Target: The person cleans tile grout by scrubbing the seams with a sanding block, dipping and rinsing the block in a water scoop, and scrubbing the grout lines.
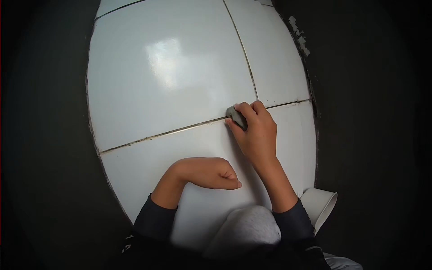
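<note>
- A small, dull-grey, block-like piece of unclear material (238, 120) is held by the right hand (258, 130); the grip is closed, and the piece is pinched between thumb and fingers.
- The piece is placed at the long, narrow, dark joint (180, 129) between the glossy white tiles (135, 90), near the crossing with the thin brownish joint (246, 56).
- By the left hand (209, 173), curled with bent wrist, nothing is seen to be held; its inside is hidden.
- Dark marks are seen along the long joint on both sides of the right hand.
- The work is judged unfinished; which parts are already done cannot be told.
</note>
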The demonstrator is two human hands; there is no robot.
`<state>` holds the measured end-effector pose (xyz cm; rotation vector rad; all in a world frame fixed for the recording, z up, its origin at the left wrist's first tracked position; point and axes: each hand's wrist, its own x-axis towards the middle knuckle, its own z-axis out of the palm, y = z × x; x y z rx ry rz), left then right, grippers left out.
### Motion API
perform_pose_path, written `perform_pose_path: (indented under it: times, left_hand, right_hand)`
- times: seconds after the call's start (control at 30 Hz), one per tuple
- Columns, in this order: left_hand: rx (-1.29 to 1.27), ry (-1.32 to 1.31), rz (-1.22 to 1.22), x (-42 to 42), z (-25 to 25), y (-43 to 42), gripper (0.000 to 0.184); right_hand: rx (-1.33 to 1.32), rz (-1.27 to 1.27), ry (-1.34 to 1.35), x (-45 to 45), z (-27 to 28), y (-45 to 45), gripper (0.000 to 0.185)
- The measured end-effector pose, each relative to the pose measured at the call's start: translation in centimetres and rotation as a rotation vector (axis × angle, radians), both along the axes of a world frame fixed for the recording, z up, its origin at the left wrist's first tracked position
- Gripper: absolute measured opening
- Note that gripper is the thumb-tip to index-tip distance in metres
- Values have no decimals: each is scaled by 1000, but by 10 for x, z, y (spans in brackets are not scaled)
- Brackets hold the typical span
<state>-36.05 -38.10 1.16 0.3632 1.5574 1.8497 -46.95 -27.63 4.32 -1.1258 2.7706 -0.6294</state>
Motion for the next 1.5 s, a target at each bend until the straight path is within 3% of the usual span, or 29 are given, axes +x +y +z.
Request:
perform_pose_path:
  times: [0.1,0.3,0.37,0.5,0.63,0.7,0.9,1.0,1.17,1.23,1.37,1.5]
  left_hand:
    - [21,28,3,2,-2,0,50]
    - [-21,-43,3,2,0,-1,50]
    - [-14,-3,24,-1,-3,1,51]
    - [-6,-4,0,-1,-3,1,50]
    - [0,-14,28,1,-2,-2,50]
    - [-13,-25,23,0,0,-1,50]
    - [33,16,4,1,-1,-1,49]
    - [29,36,-19,4,-1,-2,48]
    - [15,-4,-35,3,0,-5,49]
    - [19,20,-39,1,0,-3,49]
    - [41,52,-25,2,-1,-1,49]
    - [28,41,1,4,-2,-4,49]
  right_hand:
    - [-22,129,-98,16,1,-12,27]
    - [-120,-227,-35,-35,-11,30,26]
    - [-42,-155,108,-25,-10,21,26]
    - [-58,64,12,1,-6,4,31]
    - [-131,-184,33,-30,-12,29,28]
    - [-52,-154,128,-30,-13,29,28]
    - [-79,233,-25,21,-8,-20,32]
    - [-83,264,-127,14,-3,-18,30]
    - [-40,-19,-89,-23,6,7,27]
    - [-31,-33,-68,-14,3,4,28]
    - [-57,244,-38,26,-3,-25,30]
    - [-43,91,-99,-9,2,3,28]
